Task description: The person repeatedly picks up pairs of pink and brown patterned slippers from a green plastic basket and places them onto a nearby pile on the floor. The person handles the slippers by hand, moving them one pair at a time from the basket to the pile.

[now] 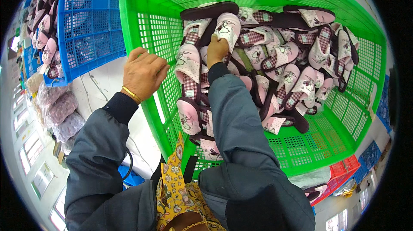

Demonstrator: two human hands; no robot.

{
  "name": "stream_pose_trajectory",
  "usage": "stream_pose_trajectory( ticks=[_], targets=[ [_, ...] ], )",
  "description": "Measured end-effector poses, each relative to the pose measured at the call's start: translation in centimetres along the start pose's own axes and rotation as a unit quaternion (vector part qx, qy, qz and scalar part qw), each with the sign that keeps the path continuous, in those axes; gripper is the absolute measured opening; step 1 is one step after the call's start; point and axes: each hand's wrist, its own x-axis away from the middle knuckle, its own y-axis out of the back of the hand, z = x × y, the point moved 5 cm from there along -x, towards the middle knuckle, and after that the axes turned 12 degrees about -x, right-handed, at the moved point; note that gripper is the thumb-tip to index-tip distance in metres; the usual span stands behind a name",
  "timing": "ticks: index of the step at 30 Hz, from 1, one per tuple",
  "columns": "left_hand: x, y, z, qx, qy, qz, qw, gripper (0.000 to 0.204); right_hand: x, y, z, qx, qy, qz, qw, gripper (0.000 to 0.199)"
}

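A green plastic basket (pixel 320 138) with latticed walls holds several pink-and-white slippers with dark soles and checked linings. My right hand (pixel 218 50) reaches into it and closes on a slipper (pixel 228 26) near the far left of the pile, thumb on its printed pink upper. Another slipper (pixel 187 61) lies just left of that hand. Over the basket's left rim, my left hand (pixel 144 76) is bent with its fingers curled; a gold-coloured bracelet circles its wrist. The underside of its grip is hidden.
A blue crate (pixel 92 20) stands at the far left, with more slippers (pixel 48 50) beyond it. Below it are wrapped bundles in clear plastic (pixel 62 108). A red box (pixel 337 177) sits near the basket's near right corner. My yellow floral apron (pixel 180 188) hangs close to the basket.
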Motion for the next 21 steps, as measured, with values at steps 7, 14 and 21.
stream_pose_trajectory(
  ticks=[7, 14, 21],
  targets=[
    [0.4, -0.2, 0.3, 0.003, 0.002, 0.024, 1.000, 0.010, 2.4, -6.4, 0.8, 0.089, 0.008, 0.110, 0.990, 0.048],
    [0.1, -0.3, 0.5, 0.013, 0.000, 0.015, 1.000, 0.010, -1.7, -7.0, 1.7, 0.139, -0.048, 0.099, 0.984, 0.025],
    [0.2, -0.2, 0.5, 0.024, -0.002, 0.006, 1.000, 0.009, -0.8, -2.1, 2.2, -0.011, 0.090, -0.040, 0.995, 0.023]
  ],
)
